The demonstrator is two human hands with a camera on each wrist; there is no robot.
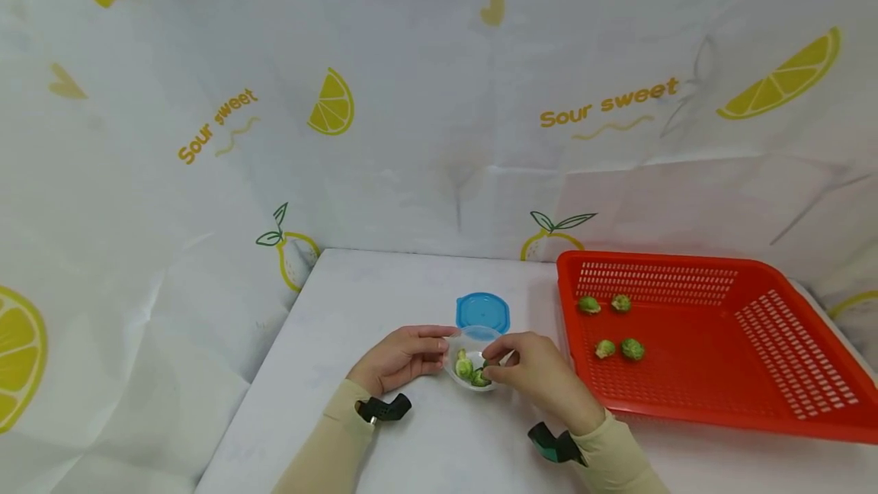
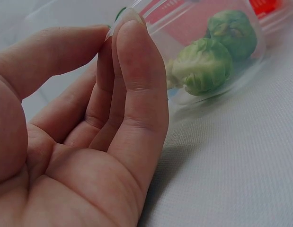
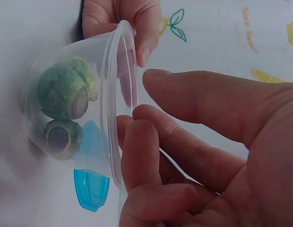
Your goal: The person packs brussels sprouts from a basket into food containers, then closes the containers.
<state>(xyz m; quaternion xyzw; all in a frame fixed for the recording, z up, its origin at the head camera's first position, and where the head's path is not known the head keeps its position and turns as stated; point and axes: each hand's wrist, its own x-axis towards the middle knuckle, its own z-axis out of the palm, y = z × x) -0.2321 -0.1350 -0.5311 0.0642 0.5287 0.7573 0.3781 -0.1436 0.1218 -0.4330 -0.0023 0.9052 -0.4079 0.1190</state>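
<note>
Pinching bowl (image 3: pixel 107 90) at rim: left fingers (image 2: pixel 140 90). Right fingers (image 3: pixel 140 151) parted, empty. Light bowl could tip if they knock edge, spilling sprouts (image 3: pixel 61 92).

Lemon-print backdrop (image 1: pixel 439 97) behind white table (image 1: pixel 391 288)

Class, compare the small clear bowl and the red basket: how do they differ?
The bowl is small and round; the basket is far larger and roughly rectangular. The bowl is see-through and colourless; the basket is opaque red. The bowl's walls are solid; the basket's are slotted. Both hold green sprouts.
</note>
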